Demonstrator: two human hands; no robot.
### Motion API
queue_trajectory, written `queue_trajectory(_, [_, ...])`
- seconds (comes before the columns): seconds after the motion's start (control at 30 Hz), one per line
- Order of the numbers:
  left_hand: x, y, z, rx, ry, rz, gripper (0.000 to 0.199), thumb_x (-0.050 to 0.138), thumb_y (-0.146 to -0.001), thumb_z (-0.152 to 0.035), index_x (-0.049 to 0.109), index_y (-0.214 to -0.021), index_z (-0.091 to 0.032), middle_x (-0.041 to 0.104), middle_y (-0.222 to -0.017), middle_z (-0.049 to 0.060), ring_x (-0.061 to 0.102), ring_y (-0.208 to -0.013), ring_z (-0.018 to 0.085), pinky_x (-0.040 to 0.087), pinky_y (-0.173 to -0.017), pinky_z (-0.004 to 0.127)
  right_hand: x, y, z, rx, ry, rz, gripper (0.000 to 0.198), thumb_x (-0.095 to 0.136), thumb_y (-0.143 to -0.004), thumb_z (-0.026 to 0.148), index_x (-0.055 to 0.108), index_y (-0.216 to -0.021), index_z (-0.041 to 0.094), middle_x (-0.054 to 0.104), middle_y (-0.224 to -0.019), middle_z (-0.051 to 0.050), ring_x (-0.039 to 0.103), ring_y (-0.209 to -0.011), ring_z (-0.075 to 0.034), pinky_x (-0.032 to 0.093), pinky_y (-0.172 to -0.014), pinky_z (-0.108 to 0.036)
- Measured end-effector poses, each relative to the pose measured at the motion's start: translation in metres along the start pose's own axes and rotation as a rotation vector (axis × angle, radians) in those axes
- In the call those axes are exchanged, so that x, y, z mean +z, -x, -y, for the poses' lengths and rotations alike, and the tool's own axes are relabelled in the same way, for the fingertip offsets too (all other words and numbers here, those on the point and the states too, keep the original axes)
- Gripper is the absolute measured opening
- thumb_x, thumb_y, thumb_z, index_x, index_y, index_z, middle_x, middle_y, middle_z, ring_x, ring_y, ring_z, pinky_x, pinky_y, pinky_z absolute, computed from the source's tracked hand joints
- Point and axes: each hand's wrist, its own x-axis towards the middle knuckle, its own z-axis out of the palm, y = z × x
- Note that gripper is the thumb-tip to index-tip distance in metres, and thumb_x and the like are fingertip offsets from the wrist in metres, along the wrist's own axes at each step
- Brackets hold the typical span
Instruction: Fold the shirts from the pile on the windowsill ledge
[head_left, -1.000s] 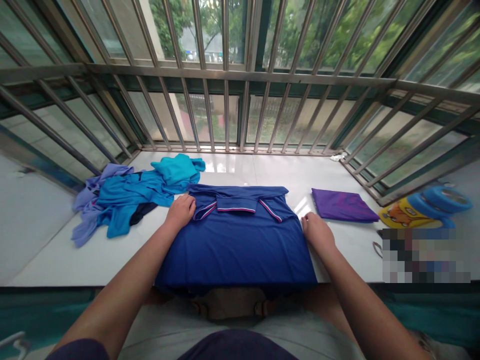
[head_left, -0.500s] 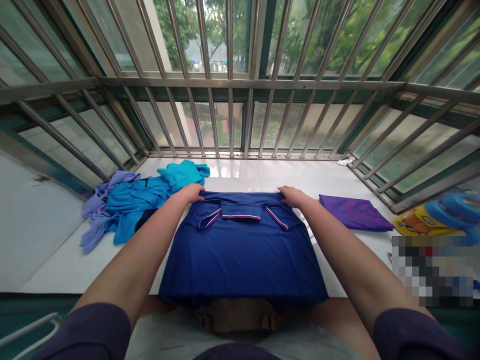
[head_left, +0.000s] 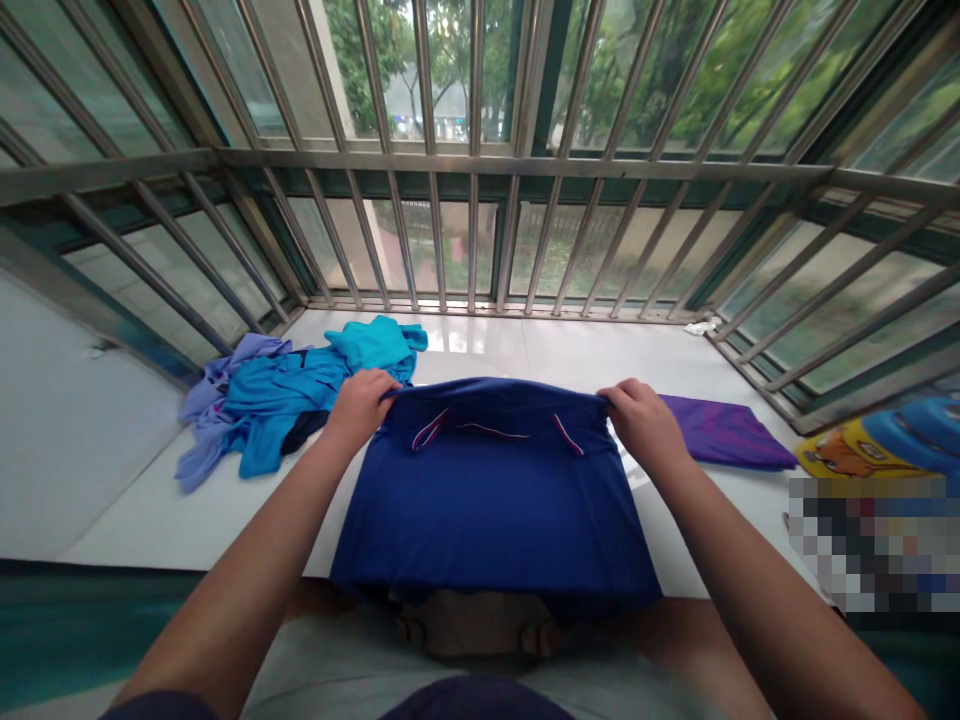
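Note:
A navy blue polo shirt [head_left: 495, 520] lies spread on the white ledge, its near end hanging over the front edge. Red-and-white striped trim shows on its folded-in sleeves and collar; the collar is now seen almost edge-on. My left hand [head_left: 365, 402] pinches the far left corner of the shirt. At the far right corner my right hand [head_left: 634, 410] grips the cloth in the same way. Between both hands the far edge is lifted slightly off the ledge and bows upward.
Left of the shirt lies a loose pile of blue and lilac clothes [head_left: 292, 385]. A folded purple garment [head_left: 731, 432] rests on the right, beside a yellow and blue bottle [head_left: 874, 440]. Metal window bars [head_left: 472, 230] enclose the white ledge [head_left: 480, 340].
Both hands have closed on the shirt's far corners and raised that edge a little. The right hand sits farther right, and the collar has tipped with the lifted cloth.

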Motion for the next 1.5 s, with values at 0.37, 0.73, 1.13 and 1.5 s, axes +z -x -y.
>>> queue_trajectory(0.37, [0.03, 0.203, -0.033, -0.029, 0.215, 0.126, 0.044, 0.048, -0.102, -0.027, 0.076, -0.135, -0.034, 0.071, -0.148, 0.007, 0.067, -0.135, 0.029, 0.054, -0.12, 0.05, 0.057, 0.191, 0.027, -0.113, -0.112, 0.016, 0.049, 0.052, -0.095, 0.015, 0.073, -0.139, 0.021, 0.072, -0.132, -0.016, 0.067, -0.119, -0.034, 0.054, -0.109, -0.052])
queue_trajectory(0.73, [0.076, 0.101, -0.106, -0.105, -0.005, 0.211, 0.063, 0.046, -0.109, -0.048, 0.046, -0.168, -0.025, 0.038, -0.177, 0.016, 0.036, -0.164, 0.04, 0.031, -0.129, 0.071, 0.074, 0.096, 0.107, -0.072, -0.093, 0.263, 0.066, 0.046, -0.111, 0.054, 0.04, -0.172, 0.031, 0.028, -0.18, -0.009, 0.022, -0.167, -0.041, 0.02, -0.132, -0.071])
queue_trajectory(1.13, [0.094, 0.019, -0.083, -0.08, 0.007, 0.239, 0.067, 0.04, -0.11, -0.057, 0.042, -0.17, -0.027, 0.037, -0.178, 0.014, 0.033, -0.165, 0.035, 0.023, -0.133, 0.067, 0.087, 0.025, 0.074, -0.058, -0.083, 0.273, 0.067, 0.039, -0.113, 0.059, 0.035, -0.174, 0.032, 0.025, -0.182, -0.012, 0.017, -0.169, -0.037, 0.017, -0.133, -0.067])
queue_trajectory(1.5, [0.067, 0.134, -0.098, -0.041, 0.086, 0.103, 0.06, 0.039, -0.111, -0.034, 0.037, -0.172, -0.028, 0.038, -0.178, 0.01, 0.042, -0.162, 0.027, 0.04, -0.131, 0.051, 0.101, 0.004, 0.061, -0.069, -0.065, 0.245, 0.066, 0.036, -0.113, 0.059, 0.035, -0.174, 0.031, 0.027, -0.181, -0.012, 0.02, -0.168, -0.037, 0.019, -0.132, -0.068])
